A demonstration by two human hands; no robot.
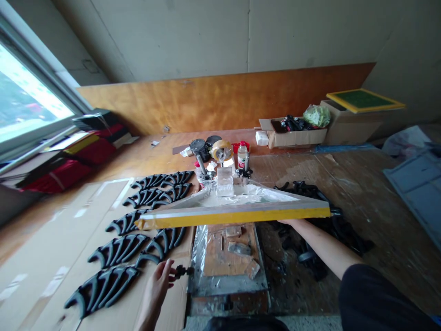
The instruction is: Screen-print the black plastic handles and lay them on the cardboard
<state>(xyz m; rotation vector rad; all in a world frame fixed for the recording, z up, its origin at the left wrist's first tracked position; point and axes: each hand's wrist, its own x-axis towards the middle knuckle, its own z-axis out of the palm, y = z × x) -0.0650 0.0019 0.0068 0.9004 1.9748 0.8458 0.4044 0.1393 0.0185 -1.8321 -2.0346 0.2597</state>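
Nearest to me in the head view is a dark sleeve (372,294) at the lower right, its forearm running up to the frame (234,217). I see the frame raised over the base (227,286), its yellow front edge spanning the middle and its rear side at the clamps (244,173). My right hand (289,222) is at the underside of that edge, right of its middle; the fingers are mostly hidden, so I cannot tell how they close. My left hand (162,275) is low, well apart from the right, fingers curled beside a black knob (182,271) at the base's left edge; I cannot tell whether they grip it.

On the base lies a wooden board (213,257) with small blocks (239,248) on it. To the left, rows of curved black parts (103,289) lie on cardboard (113,317), reaching toward its right edge. More black parts (310,257) are heaped on the table (344,184), right of the base, around my right forearm.

Behind the frame I see a tape roll (222,151), dark tubs (200,148) and a red-capped bottle (242,155). Toward the table's far right corner stand an open box (299,138) and a larger carton (347,126), with a green panel (365,99) on top.
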